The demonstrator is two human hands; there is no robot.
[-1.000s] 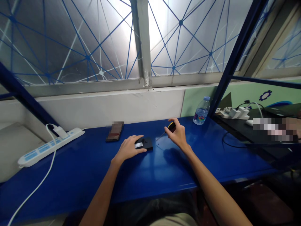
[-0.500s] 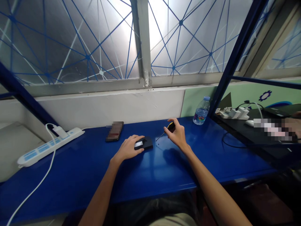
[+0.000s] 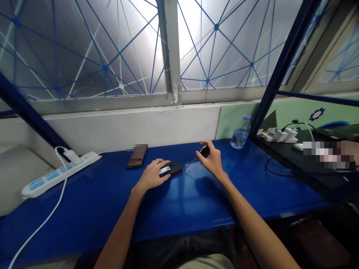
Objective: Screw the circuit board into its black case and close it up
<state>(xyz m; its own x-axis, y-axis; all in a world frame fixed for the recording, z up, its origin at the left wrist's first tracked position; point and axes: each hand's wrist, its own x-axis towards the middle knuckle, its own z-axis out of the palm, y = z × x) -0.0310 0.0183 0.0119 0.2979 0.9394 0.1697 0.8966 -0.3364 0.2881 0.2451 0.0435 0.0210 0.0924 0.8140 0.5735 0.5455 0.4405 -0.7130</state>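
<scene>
My left hand [image 3: 151,175] grips a small flat black device [image 3: 171,168] with a pale label, tilting its near edge up off the blue table [image 3: 84,209]. My right hand [image 3: 212,160] is closed round a small screwdriver [image 3: 199,155] with a black and yellow handle. Its thin shaft points down and left toward the table, just right of the device. A tiny dark speck, perhaps a screw [image 3: 187,172], lies on the table below the tip.
A dark phone-like object [image 3: 137,157] lies left of the device. A white power strip [image 3: 60,170] with a trailing cable sits at the far left. A water bottle [image 3: 240,132] stands at the back right. Chargers [image 3: 280,133] and cables lie on the black bench beyond.
My left hand has drawn back slightly and tipped the black device up at its near edge. The right hand with the screwdriver has barely moved.
</scene>
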